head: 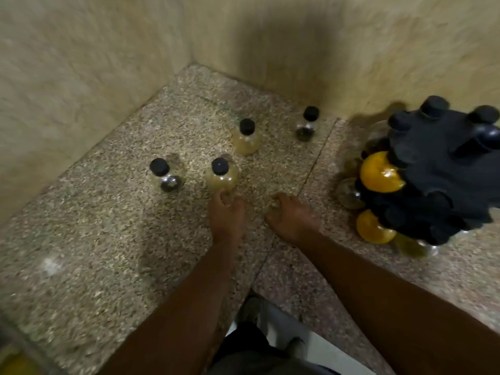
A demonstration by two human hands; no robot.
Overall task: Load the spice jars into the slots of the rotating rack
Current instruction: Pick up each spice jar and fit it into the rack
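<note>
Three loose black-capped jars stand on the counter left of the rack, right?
No. The head view shows four, not three: near dark jar, near pale jar, far pale jar, far dark jar. All black-capped, on the counter, left of the rack.

The counter is speckled granite in beige, brown and grey. The walls are pale beige, faintly mottled. All four loose jars have black caps. The middle jar and the back jar hold pale yellow, while the left jar and the far jar are clear with near-black contents. The rack is black. Its upper jar and lower jar show bright orange-yellow.
</note>
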